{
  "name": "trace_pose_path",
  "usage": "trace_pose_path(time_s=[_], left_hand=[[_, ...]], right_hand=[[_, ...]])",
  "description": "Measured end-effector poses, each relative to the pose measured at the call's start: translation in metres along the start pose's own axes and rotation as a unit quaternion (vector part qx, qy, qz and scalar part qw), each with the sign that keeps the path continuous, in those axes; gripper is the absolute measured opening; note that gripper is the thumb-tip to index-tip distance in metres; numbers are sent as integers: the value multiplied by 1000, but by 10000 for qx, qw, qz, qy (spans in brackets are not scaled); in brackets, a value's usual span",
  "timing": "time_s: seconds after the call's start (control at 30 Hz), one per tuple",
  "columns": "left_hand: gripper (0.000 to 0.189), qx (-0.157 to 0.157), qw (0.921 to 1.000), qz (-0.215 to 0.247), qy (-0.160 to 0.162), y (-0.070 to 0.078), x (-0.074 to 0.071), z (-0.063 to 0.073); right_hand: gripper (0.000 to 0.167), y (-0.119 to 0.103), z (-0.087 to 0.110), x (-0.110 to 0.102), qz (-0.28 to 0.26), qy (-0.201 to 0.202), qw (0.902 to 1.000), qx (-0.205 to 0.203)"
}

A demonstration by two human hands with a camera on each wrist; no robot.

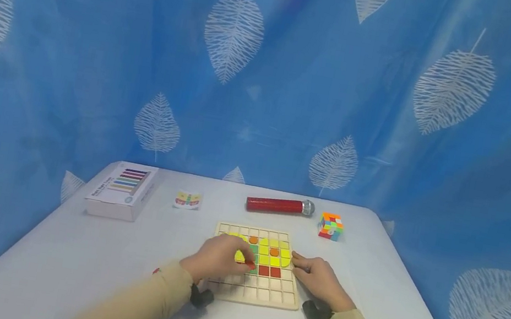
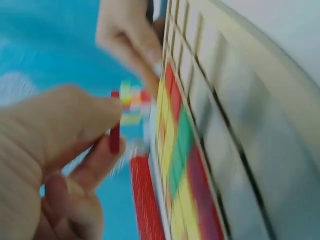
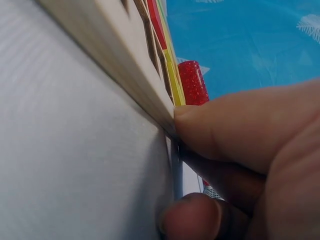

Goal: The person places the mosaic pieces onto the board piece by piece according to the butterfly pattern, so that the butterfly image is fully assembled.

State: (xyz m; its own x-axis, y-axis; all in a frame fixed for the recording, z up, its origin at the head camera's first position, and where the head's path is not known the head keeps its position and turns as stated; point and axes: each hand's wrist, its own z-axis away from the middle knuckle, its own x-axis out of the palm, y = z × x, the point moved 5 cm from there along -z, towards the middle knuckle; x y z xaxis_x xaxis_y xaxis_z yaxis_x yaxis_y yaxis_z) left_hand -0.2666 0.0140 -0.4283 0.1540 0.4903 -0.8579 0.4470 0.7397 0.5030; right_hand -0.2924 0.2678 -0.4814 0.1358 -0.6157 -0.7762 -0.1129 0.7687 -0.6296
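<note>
My left hand [image 1: 220, 257] is over the left half of a wooden grid board [image 1: 270, 296], pinching a small red tile [image 2: 115, 139] between thumb and finger. In the left wrist view the tile is seen edge-on, apart from the board. Yellow tiles [image 1: 285, 254], green tiles, red tiles [image 1: 264, 270] and orange round pieces [image 1: 274, 252] fill several cells of the grid; my left hand hides some of them. My right hand [image 1: 319, 278] rests at the board's right side, its thumb [image 3: 200, 122] touching the wooden edge.
Behind the board lie a red microphone [image 1: 274, 205] and a colourful puzzle cube [image 1: 330, 226]. A small pattern card [image 1: 187, 200] and a white box [image 1: 122, 191] are at the back left. A small red piece [image 1: 156, 271] shows beside my left sleeve. Blue leaf-print curtains surround the white table [image 1: 120, 255].
</note>
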Motion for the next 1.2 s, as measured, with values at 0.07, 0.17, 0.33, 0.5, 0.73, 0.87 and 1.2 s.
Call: trace_pose_path(time_s=[0.07,0.17,0.33,0.5,0.73,0.87,1.2], left_hand=[[16,204,9998,32,-51,16,10,-15],[13,371,9992,15,-134,35,24,-33],[6,322,9993,-11,-200,45,47,-54],[6,360,9990,-30,-264,48,59,-63],[4,442,9986,-88,-272,48,63,-68],[2,552,9975,-397,-183,48,62,-64],[12,956,9907,-970,-52,51,58,-56]], right_hand=[[37,0,-1,-1,8,-12,10000,-86],[36,2,-2,-1,2,-31,9999,-147],[33,2,-1,0,-1,44,9995,-320],[30,0,-1,0,36,126,9977,-671],[29,0,-2,-2,10,141,9985,-528],[29,-1,-2,-2,-53,78,9992,-397],[30,2,0,-1,-26,88,9990,-428]])
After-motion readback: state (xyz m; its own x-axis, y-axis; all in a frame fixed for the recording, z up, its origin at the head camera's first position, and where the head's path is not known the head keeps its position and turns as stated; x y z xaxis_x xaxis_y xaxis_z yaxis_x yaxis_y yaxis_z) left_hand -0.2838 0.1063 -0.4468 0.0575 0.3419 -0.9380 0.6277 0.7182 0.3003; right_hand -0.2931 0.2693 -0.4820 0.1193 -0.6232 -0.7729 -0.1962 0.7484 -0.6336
